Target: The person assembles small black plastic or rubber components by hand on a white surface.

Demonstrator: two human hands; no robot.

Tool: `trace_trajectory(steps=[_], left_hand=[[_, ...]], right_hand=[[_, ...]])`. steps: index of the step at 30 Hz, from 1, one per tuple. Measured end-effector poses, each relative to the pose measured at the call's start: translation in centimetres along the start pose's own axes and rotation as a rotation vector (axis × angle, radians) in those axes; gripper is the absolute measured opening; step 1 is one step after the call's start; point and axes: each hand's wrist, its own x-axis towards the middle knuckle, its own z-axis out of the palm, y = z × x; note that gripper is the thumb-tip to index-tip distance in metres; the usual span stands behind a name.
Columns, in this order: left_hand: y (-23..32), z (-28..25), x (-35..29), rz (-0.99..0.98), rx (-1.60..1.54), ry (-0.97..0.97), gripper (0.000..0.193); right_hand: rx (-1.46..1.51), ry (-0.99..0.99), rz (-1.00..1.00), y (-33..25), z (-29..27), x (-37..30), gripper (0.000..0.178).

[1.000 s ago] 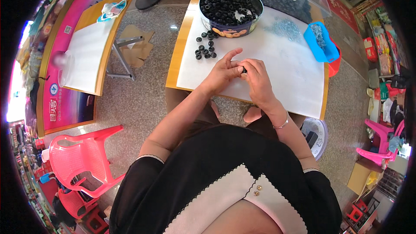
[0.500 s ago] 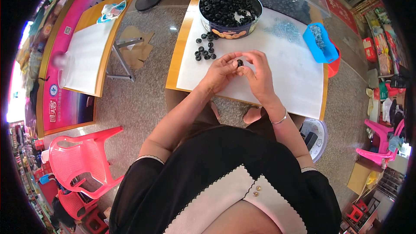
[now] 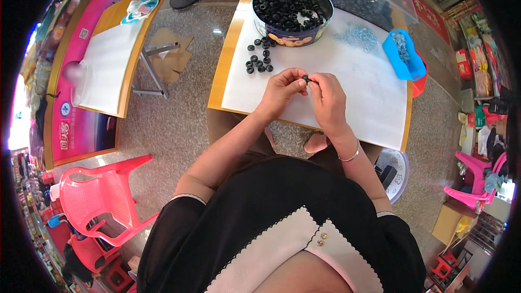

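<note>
Left hand (image 3: 283, 92) and right hand (image 3: 330, 100) meet above the white sheet (image 3: 369, 97) on the counter (image 3: 219, 89), near its front edge. Fingers of both pinch one small black piece (image 3: 306, 78) between the tips, partly hiding it. Loose pieces (image 3: 254, 58) lie ahead, leftward, near a round tin (image 3: 296, 39) of similar ones. Clear bits (image 3: 358, 38) spread right of the tin; blue bin (image 3: 398, 68) just beyond.

held piece (image 3: 305, 79): black | sheet (image 3: 358, 89): white | bin (image 3: 398, 67): blue | chair (image 3: 96, 201): pink
</note>
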Motion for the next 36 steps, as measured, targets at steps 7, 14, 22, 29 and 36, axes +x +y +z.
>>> trace_trajectory(steps=[7,14,22,29,36], left_hand=[[0.5,0.2,0.0,-0.009,0.088,0.004,0.021],[1.2,0.9,-0.4,-0.023,0.209,0.004,0.024],[1.0,0.5,-0.3,-0.006,0.118,0.017,0.027],[0.5,0.3,-0.2,0.017,0.113,0.026,0.027],[0.2,0.5,-0.1,0.045,0.171,0.041,0.027]], right_hand=[[0.224,-0.105,0.244,0.5,-0.5,0.2,0.011],[0.113,-0.027,0.177,1.2,0.8,-0.5,0.008],[0.502,-0.084,0.528,1.1,-0.1,0.1,0.012],[0.225,-0.065,0.294,0.6,-0.4,0.1,0.01],[0.094,-0.056,0.122,1.0,-0.3,-0.1,0.012]])
